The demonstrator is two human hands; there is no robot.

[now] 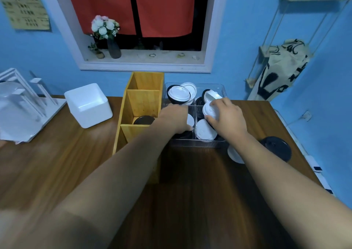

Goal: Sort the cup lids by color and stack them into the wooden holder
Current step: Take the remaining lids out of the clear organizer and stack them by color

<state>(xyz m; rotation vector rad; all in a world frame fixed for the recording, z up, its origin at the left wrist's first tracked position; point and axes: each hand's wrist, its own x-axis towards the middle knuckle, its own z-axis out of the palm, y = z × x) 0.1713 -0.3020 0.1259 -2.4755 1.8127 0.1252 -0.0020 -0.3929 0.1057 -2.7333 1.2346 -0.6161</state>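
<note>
A wooden holder (142, 98) with three compartments stands left of a clear divided tray (219, 88) that holds several black and white lids. A black lid (143, 120) lies in the holder's middle compartment. My left hand (174, 118) reaches down into the tray's near left section over a black lid (183, 134); its fingers are hidden. My right hand (226, 117) grips a white lid (209, 110) above the near right section, where another white lid (205, 132) lies.
A white box (88, 105) and a white rack (22, 104) stand at the left of the wooden table (190, 182). A black lid (277, 147) and a white lid (234, 154) lie on the table right of the tray. The blue wall is close behind.
</note>
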